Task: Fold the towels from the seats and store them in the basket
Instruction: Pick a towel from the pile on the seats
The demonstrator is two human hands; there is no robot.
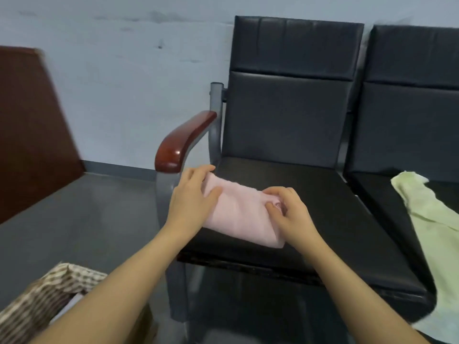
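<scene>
The right hand [288, 214] pinches the pink towel's [238, 212] right end, fingers curled into the cloth; the left hand [193, 197] lies on the towel's left end with fingers nearly straight, spread a little, pressing rather than gripping. The towel is folded into a thick oblong — its long axis runs from about 10 to 4 o'clock — and lies on the front left part of the black seat [310, 194]. At 10 o'clock from the towel, just beside the left hand, stands a red-brown armrest [183, 140] on a grey frame. At 3 o'clock, on the next seat [387, 194], a pale green towel [432, 219] lies unfolded — its lower part hangs over the front edge. At 8 o'clock, on the floor, partly behind the left forearm, sits the basket [37, 299] with a checked lining.
</scene>
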